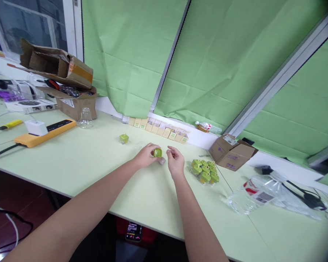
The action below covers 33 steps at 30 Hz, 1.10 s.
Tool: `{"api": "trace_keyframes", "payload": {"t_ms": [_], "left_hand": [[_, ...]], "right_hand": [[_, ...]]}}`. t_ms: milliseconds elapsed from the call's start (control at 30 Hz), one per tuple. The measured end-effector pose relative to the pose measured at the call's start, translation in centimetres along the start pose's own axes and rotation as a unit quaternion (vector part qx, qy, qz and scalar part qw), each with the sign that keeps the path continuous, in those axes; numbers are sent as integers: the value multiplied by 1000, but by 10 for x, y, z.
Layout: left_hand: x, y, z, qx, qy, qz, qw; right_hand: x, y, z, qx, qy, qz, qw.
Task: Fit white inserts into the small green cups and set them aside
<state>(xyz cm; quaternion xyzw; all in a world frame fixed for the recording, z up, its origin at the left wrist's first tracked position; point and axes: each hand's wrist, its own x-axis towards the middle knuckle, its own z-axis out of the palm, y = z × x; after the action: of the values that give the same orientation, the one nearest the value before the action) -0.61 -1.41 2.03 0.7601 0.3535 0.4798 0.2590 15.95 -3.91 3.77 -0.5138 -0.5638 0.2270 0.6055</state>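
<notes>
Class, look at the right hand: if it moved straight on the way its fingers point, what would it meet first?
Probably the green cap held in the left hand. The right hand has its fingers curled toward it, with a small gap; depth is hard to judge.

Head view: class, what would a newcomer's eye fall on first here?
The green curtain fills the back wall. At the middle of the pale table, the left hand pinches a small green piece, with the right hand close beside it. A pile of green pieces lies just to the right.
</notes>
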Motion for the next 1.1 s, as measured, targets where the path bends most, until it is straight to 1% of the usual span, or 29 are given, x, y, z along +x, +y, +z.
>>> {"api": "trace_keyframes", "payload": {"t_ms": [167,300,433,533,767,1000,1100], "left_hand": [[0,1,1,15,7,17,1000],[0,4,3,35,6,54,998],[-2,12,3,67,-4,74,995],[-3,15,4,87,-7,78,993],[-5,15,4,121,-15,91,988],[-5,20,3,135,-20,107,985],[-6,18,2,148,-35,108,982]], "right_hand": [[-7,-10,3,-21,-2,-5,1000],[-15,-19,4,-128,-28,-50,990],[-18,-20,5,-194,-28,-62,979],[-19,-19,7,-207,-31,-63,976],[-23,-19,12,-255,-47,-86,962],[-23,-16,13,-291,-9,-130,948],[-22,-16,12,-289,-42,-109,950]]}}
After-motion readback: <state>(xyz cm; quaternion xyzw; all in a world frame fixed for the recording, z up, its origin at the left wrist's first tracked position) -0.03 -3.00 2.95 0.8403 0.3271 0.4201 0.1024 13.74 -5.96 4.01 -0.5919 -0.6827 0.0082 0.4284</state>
